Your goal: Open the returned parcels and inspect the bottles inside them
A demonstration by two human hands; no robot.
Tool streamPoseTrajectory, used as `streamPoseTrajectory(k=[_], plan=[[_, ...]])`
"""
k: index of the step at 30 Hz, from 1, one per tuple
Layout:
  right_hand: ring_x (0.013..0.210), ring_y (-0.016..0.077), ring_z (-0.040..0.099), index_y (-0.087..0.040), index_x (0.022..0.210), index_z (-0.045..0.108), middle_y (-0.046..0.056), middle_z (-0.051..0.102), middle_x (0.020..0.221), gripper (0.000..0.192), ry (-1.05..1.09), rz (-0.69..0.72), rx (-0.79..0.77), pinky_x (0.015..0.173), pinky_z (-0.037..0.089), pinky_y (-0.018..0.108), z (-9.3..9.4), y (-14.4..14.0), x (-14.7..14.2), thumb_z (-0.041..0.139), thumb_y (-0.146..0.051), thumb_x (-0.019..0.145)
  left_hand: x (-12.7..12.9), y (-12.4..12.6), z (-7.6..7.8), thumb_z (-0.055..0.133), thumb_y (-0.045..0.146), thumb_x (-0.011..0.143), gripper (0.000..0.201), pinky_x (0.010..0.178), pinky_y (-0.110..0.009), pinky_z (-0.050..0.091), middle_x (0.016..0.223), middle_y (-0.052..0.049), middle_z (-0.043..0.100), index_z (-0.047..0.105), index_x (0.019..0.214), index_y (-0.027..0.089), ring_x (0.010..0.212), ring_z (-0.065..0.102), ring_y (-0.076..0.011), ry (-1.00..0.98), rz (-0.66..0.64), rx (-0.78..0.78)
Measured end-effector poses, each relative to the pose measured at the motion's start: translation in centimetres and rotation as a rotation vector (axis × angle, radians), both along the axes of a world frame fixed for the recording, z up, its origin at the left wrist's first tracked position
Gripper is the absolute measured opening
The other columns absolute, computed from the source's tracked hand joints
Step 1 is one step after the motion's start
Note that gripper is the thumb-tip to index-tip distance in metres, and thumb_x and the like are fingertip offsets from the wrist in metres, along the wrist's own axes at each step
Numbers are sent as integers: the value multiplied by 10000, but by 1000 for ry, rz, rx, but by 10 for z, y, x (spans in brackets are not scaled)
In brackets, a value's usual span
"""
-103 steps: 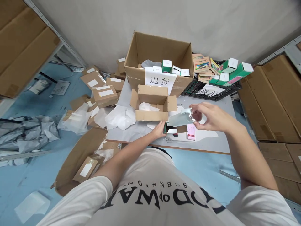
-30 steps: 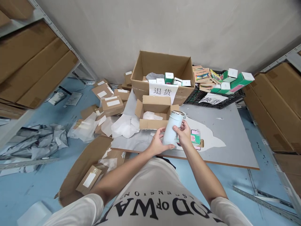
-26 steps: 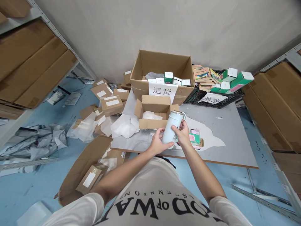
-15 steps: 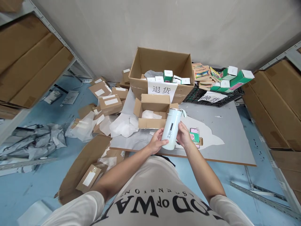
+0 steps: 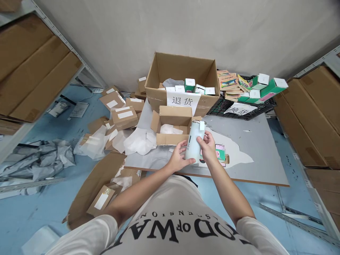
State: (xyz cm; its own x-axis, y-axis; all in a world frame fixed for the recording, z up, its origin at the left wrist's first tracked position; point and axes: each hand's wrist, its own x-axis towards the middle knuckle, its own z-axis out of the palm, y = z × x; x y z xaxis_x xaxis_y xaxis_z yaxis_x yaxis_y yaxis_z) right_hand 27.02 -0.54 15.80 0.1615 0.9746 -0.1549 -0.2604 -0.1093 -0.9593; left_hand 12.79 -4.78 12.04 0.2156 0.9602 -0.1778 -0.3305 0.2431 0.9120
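A pale blue water bottle [image 5: 194,141] with a silver rim and a strap at the top is held upright, slightly tilted, over the table's front. My right hand [image 5: 208,147] grips its right side, thumb across the front. On the other side, my left hand [image 5: 179,157] is loosely curled around the lower part, its thumb at the base. Most of the dark lettering has turned to the left edge. Just behind the bottle stands an open small carton [image 5: 172,139] with white wrapping inside. A green and pink box [image 5: 220,154] lies beside my right hand, partly covered by it.
At the back, a large carton [image 5: 156,95] with a paper sign holds several small boxes. Right of it, a black crate [image 5: 249,115] holds booklets and green boxes. Small parcels [image 5: 123,118] and wrapping are piled to the left. Shelves with big cartons [image 5: 305,120] flank both sides.
The bottle has been turned about its length, so its lettering moved left and the strap came to the front. My left fingers have loosened; my right thumb now lies across the bottle.
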Motion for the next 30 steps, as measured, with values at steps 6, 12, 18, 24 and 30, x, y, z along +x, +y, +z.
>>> streamPoseTrajectory(k=[6,12,18,24,30], plan=[[883,189,597,-233,1082,459,43,606,1020,706,-260,-79,29,802,494,347,-4,1,-7,847,-380,510,5,0,2,874,346,495,780,752,-335,539,1222,-125,548,482,1153,198,969,608,-217,295,85,49],[962,199,597,-258,1181,513,68,597,1163,654,-122,158,54,820,488,324,13,-1,7,785,-459,621,-6,5,8,873,331,485,702,759,-307,516,1073,-91,633,538,1081,171,903,637,-204,9,40,-23],[845,208,637,-313,1243,496,36,666,1046,709,139,313,-73,696,515,325,27,0,15,732,-587,633,-14,1,15,870,386,453,676,852,-345,475,1026,-89,674,631,1042,154,978,622,-250,-318,-107,-150],[814,208,642,-300,1198,526,5,686,890,641,177,307,-68,692,514,324,24,-3,8,754,-527,643,-13,-5,13,858,400,463,681,773,-342,490,980,-89,695,641,1059,153,854,656,-233,-400,-189,-214],[751,192,637,-298,1214,519,-5,674,840,672,174,285,-62,685,515,321,22,-3,9,767,-520,630,-13,-5,9,851,372,473,682,720,-308,490,991,-99,696,639,1080,146,819,657,-220,-426,-204,-235]])
